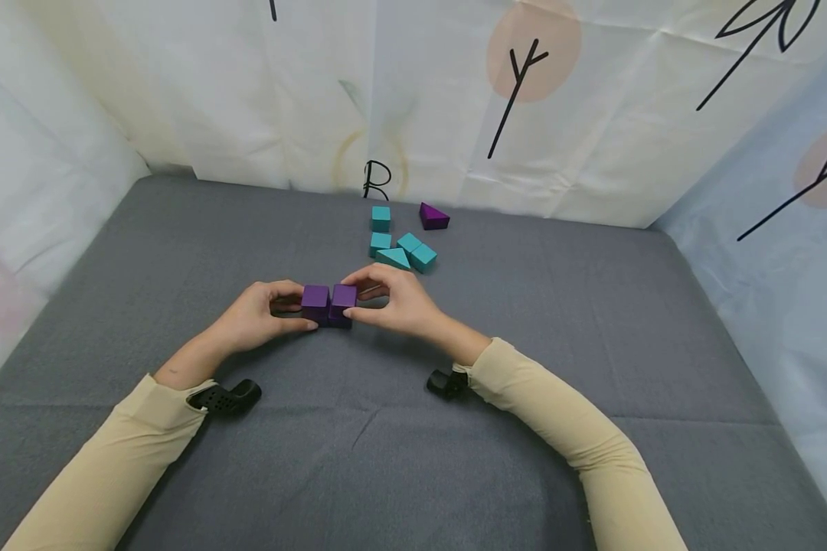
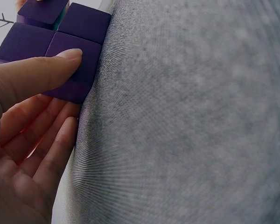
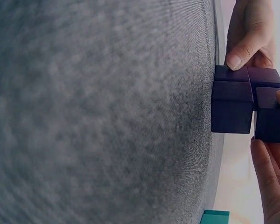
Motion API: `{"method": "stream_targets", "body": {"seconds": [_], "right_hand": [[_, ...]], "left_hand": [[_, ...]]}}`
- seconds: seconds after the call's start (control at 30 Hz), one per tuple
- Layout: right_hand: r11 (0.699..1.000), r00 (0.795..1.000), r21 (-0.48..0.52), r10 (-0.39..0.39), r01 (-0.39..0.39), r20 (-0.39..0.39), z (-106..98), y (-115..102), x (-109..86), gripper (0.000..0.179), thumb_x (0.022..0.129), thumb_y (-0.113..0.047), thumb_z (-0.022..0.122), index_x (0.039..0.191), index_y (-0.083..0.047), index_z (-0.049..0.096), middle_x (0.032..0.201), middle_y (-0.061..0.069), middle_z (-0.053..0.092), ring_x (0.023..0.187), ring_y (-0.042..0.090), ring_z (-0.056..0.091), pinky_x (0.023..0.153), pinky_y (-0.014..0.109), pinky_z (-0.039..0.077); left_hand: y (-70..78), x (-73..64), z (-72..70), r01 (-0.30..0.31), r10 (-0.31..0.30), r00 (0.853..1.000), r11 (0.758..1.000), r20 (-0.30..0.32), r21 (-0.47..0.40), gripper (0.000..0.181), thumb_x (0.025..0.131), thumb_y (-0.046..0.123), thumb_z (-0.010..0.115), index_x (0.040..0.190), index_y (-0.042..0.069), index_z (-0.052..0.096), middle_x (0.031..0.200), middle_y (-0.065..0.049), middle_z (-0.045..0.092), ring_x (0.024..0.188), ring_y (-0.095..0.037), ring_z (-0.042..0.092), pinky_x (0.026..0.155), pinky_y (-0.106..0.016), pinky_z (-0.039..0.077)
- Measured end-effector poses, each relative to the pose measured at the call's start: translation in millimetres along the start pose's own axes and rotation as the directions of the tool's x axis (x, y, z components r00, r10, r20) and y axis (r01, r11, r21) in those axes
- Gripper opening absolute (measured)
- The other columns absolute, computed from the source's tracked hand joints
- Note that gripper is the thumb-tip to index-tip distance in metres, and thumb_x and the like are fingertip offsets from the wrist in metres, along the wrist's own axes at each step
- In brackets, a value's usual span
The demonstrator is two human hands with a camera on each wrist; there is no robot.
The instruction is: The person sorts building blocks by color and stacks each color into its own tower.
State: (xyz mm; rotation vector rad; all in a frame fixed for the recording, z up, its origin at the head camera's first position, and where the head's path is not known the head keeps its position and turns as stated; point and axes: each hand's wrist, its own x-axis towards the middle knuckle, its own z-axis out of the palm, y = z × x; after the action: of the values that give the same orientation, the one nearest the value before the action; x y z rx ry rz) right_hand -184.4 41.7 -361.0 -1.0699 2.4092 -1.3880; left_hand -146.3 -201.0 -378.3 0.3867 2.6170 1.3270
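Note:
Purple cubes make a small block of two columns, each two high. My left hand [image 1: 256, 315] grips the left column, its thumb on the front of the lower left cube [image 2: 86, 70] and its fingers behind. Above that sits the upper left purple cube [image 1: 315, 297]. My right hand [image 1: 408, 303] pinches the upper right purple cube [image 1: 345, 295] between thumb and fingers. In the right wrist view, a thin gap separates this cube from the lower right purple cube [image 3: 232, 109], which stands on the table against the left column.
Behind the hands, on the grey cloth-covered table [image 1: 524, 474], lie several teal cubes [image 1: 380, 218], a teal triangular block [image 1: 394, 259] and a purple triangular block [image 1: 433, 216]. A printed white curtain [image 1: 441, 99] hangs along the table's back edge.

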Motion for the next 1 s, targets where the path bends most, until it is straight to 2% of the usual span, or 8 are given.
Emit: {"method": "stream_targets", "body": {"seconds": [0.23, 0.6, 1.0], "right_hand": [[1.0, 1.0, 0.011, 0.017, -0.018, 0.019, 0.7, -0.5, 0.6, 0.036, 0.081, -0.012, 0.077, 0.115, -0.005, 0.065, 0.111, 0.008, 0.064, 0.1, 0.016, 0.064, 0.087, 0.024, 0.055], [1.0, 1.0, 0.012, 0.002, -0.002, 0.022, 2.8, -0.4, 1.1, 0.036, 0.082, -0.013, 0.077, 0.116, -0.005, 0.066, 0.11, 0.007, 0.064, 0.099, 0.014, 0.064, 0.087, 0.027, 0.056], [1.0, 1.0, 0.021, 0.001, -0.001, 0.027, 3.0, 0.3, 2.3, 0.037, 0.082, -0.013, 0.076, 0.117, -0.005, 0.065, 0.111, 0.008, 0.064, 0.1, 0.015, 0.064, 0.086, 0.023, 0.055]], "left_hand": [[0.5, -0.1, 0.0, -0.008, 0.008, 1.0, 1.0, 0.0, -0.009, 0.042, 0.082, 0.009, 0.076, 0.119, -0.003, 0.062, 0.12, -0.022, 0.061, 0.111, -0.037, 0.061, 0.096, -0.049, 0.05], [0.0, 0.1, -0.6, -0.022, 0.022, 1.0, 1.0, -0.004, -0.015, 0.041, 0.081, 0.008, 0.076, 0.118, -0.003, 0.063, 0.117, -0.021, 0.063, 0.109, -0.036, 0.062, 0.095, -0.049, 0.051], [0.7, -0.3, -0.5, -0.008, 0.008, 1.0, 1.0, 0.002, -0.013, 0.043, 0.081, 0.01, 0.077, 0.12, -0.002, 0.062, 0.119, -0.021, 0.062, 0.11, -0.035, 0.062, 0.095, -0.049, 0.05]]}}
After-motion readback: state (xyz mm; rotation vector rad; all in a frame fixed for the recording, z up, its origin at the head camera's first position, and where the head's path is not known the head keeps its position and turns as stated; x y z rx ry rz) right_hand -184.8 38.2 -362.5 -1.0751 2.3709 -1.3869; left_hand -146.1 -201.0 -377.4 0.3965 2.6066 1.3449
